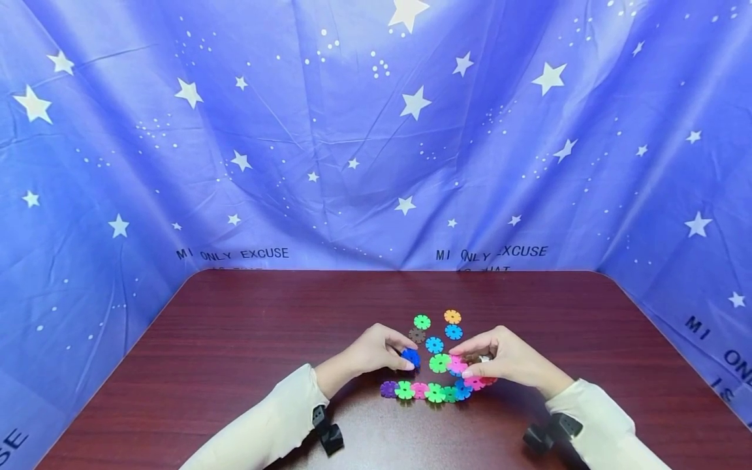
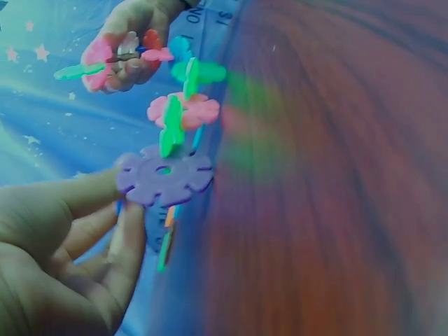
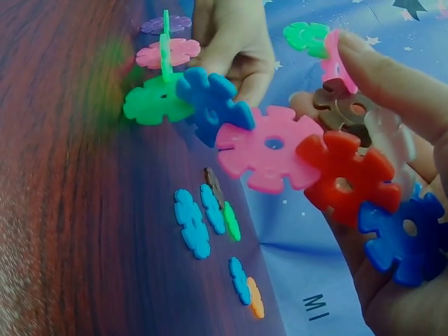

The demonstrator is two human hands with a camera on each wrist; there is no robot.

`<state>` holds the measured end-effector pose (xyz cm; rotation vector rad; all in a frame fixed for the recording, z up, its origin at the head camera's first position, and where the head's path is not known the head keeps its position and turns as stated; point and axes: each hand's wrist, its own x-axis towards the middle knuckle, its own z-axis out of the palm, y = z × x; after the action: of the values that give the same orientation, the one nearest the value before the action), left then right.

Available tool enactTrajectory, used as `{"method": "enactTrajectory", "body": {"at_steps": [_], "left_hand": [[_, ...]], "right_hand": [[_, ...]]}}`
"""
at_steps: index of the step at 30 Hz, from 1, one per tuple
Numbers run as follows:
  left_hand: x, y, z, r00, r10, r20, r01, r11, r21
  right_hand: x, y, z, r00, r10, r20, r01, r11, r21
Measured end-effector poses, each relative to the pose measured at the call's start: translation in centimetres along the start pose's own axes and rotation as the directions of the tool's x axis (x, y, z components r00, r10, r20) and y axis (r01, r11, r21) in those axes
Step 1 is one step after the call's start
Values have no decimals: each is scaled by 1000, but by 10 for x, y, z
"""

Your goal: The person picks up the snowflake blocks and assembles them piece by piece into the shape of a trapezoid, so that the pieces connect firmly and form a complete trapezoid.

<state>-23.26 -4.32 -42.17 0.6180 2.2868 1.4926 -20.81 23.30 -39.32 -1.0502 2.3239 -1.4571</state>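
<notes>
Between thumb and fingers my left hand (image 1: 371, 352) pinches a dark blue notched disc (image 1: 411, 358), mostly hidden behind the purple disc (image 2: 164, 175) in the left wrist view. My right hand (image 1: 508, 358) grips a curved chain of interlocked notched discs at a pink disc (image 1: 457, 363). Beyond its fingers juts a green end disc (image 1: 438, 363). In the right wrist view the chain bends past a brown disc (image 3: 343, 112), a clear disc (image 3: 390, 143), a dark blue disc (image 3: 404, 238) and a red disc (image 3: 348, 180). Its other end, with the purple disc, extends leftward below my left hand.
Several loose discs lie on the dark red table (image 1: 247, 326) beyond my hands: green (image 1: 422, 322), orange (image 1: 452, 316), brown (image 1: 417, 335) and light blue (image 1: 434, 344). A blue star-patterned cloth (image 1: 352, 130) hangs behind and beside the table.
</notes>
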Motion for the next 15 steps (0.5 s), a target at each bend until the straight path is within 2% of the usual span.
{"method": "enactTrajectory", "body": {"at_steps": [7,15], "left_hand": [[-14,11,-3,998,38,-51,-41,996,-75],[-28,26,-1,997,63,-46,-69,986,-154]], "right_hand": [[1,-2,0,1000,-8,-19,7,1000,-12],[2,-3,2,999,27,-23,-27,1000,-2]]}}
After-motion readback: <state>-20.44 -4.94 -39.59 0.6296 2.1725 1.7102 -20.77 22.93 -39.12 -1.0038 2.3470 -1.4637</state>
